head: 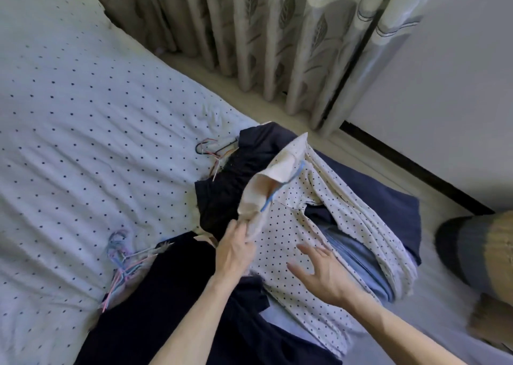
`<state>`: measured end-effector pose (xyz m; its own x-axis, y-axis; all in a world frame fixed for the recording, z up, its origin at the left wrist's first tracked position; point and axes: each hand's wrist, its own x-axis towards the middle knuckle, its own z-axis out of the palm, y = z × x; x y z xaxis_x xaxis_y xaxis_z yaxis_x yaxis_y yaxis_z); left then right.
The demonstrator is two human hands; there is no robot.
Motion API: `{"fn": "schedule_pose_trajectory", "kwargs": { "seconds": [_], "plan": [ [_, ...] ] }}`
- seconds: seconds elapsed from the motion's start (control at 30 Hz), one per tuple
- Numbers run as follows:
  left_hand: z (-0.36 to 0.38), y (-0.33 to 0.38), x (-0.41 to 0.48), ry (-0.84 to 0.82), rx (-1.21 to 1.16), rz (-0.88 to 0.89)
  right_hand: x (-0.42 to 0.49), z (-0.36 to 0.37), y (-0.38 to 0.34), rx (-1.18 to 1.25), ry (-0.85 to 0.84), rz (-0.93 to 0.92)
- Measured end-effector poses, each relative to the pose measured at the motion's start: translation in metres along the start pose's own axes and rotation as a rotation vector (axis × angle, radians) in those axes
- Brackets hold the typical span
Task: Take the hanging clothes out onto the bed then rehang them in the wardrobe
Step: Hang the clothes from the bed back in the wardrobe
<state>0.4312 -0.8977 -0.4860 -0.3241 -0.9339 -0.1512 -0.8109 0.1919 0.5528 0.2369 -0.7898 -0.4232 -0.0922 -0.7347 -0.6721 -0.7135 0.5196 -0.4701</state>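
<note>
Pinching dotted shirt (299,253) collar in left hand (236,246), right hand (324,273) spread just above it

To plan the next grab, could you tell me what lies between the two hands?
Head view: only cloth of the dotted shirt, between the left hand gripping it and the open right hand.
</note>
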Motion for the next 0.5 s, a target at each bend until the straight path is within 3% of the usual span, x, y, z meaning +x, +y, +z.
{"fn": "schedule_pose_trajectory", "kwargs": {
  "seconds": [0.17,0.27,0.37,0.43,0.5],
  "plan": [
    [-0.013,0.114,-0.08,-0.303,-0.079,0.08,-0.057,-0.031,-0.03,0.547,0.239,0.055],
    [-0.026,0.16,-0.115,-0.482,-0.024,0.141,-0.095,-0.046,-0.007,0.657,0.379,0.14],
    [-0.046,0.197,-0.128,-0.754,-0.018,0.188,-0.147,-0.058,0.032,0.641,0.386,0.142],
    [-0.057,0.221,-0.127,-0.745,-0.049,0.215,-0.192,-0.066,0.057,0.65,0.4,0.117],
    [-0.063,0.253,-0.122,-0.592,-0.033,0.322,-0.243,-0.076,0.083,0.657,0.405,0.092]
  ]
}}
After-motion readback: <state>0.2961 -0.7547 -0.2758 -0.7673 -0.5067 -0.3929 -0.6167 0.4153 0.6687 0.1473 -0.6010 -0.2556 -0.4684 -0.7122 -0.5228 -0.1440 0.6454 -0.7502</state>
